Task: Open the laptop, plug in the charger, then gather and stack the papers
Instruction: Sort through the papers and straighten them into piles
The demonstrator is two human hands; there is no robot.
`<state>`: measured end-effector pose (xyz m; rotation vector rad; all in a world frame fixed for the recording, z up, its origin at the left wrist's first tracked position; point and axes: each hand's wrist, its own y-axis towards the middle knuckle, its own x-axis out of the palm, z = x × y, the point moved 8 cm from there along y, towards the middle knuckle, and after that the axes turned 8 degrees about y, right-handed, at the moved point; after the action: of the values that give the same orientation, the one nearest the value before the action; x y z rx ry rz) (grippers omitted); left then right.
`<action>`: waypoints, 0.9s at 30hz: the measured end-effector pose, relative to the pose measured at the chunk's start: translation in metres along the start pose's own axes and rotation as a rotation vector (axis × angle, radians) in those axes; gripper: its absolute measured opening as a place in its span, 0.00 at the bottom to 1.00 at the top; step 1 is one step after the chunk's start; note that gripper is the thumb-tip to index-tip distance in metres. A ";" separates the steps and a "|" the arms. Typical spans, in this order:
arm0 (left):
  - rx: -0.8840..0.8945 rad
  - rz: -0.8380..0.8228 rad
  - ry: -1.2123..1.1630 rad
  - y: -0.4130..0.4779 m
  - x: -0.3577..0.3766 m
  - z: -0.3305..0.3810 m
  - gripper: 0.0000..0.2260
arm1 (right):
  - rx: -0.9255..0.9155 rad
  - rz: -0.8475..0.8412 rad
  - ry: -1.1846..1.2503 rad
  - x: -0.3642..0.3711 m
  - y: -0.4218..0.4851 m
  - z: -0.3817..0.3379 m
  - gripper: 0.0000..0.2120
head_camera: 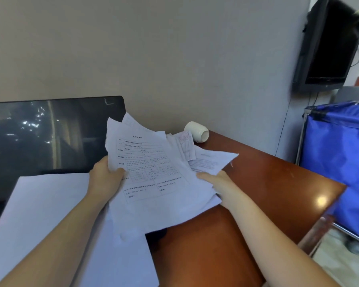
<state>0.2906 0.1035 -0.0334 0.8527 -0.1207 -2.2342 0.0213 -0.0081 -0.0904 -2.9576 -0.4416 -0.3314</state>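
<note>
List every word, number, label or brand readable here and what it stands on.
Nothing can be quoted.
Top sheet of the papers: printed form, characters too blurred to read.
Small slip with pink marking: illegible.
Right-hand sheet: print too small.
Wall screen: bezel logo too small.

Open desk (pixel 267 183) right of papers (pixel 153 172); cup (pixel 197 131), seemingly tipped, by the wall (pixel 174 59)
</note>
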 end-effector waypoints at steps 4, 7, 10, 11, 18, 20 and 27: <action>-0.012 0.006 -0.009 -0.001 -0.002 -0.001 0.10 | -0.142 0.140 -0.173 -0.004 -0.001 -0.013 0.07; -0.022 0.014 -0.016 -0.001 -0.004 -0.002 0.09 | -0.259 0.254 -0.266 -0.011 -0.004 -0.028 0.09; -0.021 0.019 -0.014 -0.002 -0.006 -0.003 0.10 | -0.358 0.426 -0.236 -0.033 -0.009 -0.042 0.11; -0.025 0.016 -0.016 -0.002 -0.006 -0.003 0.10 | -0.384 0.521 -0.174 -0.048 -0.012 -0.046 0.11; -0.029 0.005 0.010 0.000 -0.006 0.000 0.08 | -0.328 0.526 0.320 -0.095 -0.013 -0.033 0.10; -0.037 0.008 0.006 -0.002 -0.006 0.002 0.08 | -0.317 0.556 0.211 -0.095 -0.012 -0.030 0.10; -0.070 -0.015 -0.122 -0.013 -0.004 0.003 0.11 | -0.418 0.600 0.671 -0.105 -0.030 -0.034 0.17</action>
<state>0.2830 0.1153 -0.0325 0.6823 -0.0928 -2.2900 -0.0925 -0.0139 -0.0795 -2.8833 0.6433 -1.3801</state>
